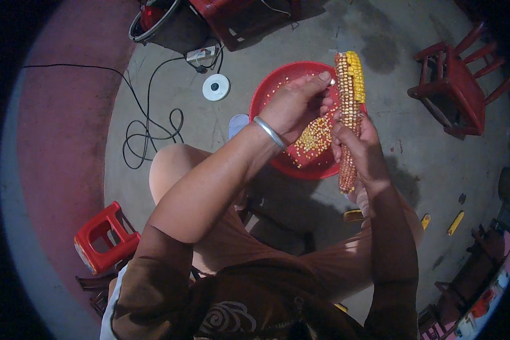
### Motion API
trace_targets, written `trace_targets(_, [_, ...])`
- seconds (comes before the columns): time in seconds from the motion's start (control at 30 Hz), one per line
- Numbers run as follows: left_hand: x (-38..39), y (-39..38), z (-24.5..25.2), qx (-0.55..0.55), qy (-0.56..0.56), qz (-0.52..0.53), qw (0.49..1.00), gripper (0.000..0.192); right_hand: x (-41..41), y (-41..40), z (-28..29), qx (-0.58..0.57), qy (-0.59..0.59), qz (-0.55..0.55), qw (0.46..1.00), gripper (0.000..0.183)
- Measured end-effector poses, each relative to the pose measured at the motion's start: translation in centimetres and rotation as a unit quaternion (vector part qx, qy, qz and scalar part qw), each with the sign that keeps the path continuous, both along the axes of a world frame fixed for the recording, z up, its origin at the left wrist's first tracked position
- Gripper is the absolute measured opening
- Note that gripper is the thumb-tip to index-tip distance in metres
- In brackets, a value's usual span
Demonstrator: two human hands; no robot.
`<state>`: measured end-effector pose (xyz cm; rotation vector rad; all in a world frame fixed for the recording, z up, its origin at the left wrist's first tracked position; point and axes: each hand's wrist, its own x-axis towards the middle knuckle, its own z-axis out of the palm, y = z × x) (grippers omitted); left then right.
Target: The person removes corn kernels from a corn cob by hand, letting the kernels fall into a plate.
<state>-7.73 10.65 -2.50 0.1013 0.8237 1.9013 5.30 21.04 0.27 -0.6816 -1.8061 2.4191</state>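
My right hand (pixel 361 142) grips a corn cob (pixel 346 114) around its lower half, holding it upright in view. Most of the cob is bare and reddish brown; a strip of yellow kernels (pixel 356 76) stays along its upper right side. My left hand (pixel 306 100), with a silver bangle (pixel 270 132) at the wrist, is just left of the cob's upper part. Its fingers are curled and its thumb points at the cob; whether a kernel is between them is unclear. Under both hands lies a red plastic basin (pixel 261 91) with loose corn kernels (pixel 312 138) in it.
Several yellow corn pieces (pixel 455 223) lie on the concrete floor (pixel 386 55) at right. A red wooden chair (pixel 454 89) stands far right, a red plastic stool (pixel 106 240) at left. Black cable (pixel 148 136), a power strip (pixel 201 54) and a dark bucket (pixel 174 32) are upper left.
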Motion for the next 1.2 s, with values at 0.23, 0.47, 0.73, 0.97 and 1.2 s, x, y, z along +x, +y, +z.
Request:
trace_targets(0.23, [0.1, 0.3, 0.0, -0.093, 0.097, 0.096, 0.986, 0.015, 0.0, 0.5, -1.3, 0.031, -0.013, -0.002, 0.999, 0.021])
trace_targets(0.47, [0.3, 0.9, 1.2, -0.141, 0.152, 0.104, 0.973, 0.016, -0.3, 1.0, -3.2, 0.295, -0.023, 0.004, 0.955, 0.030])
trace_targets(0.73, [0.0, 1.1, 1.1, -0.116, 0.152, 0.108, 0.976, 0.016, -0.6, 1.4, -3.7, 0.439, 0.008, -0.024, 0.898, 0.033])
trace_targets(0.97, [-0.3, 1.0, 0.8, -0.062, 0.197, 0.094, 0.974, 0.020, -0.6, 1.1, -2.9, 0.305, 0.011, -0.009, 0.952, 0.030])
trace_targets(1.2, [-0.4, 0.8, 0.3, 0.050, 0.053, 0.038, 0.997, 0.023, -0.3, 0.6, -1.3, 0.041, 0.020, -0.003, 0.999, 0.019])
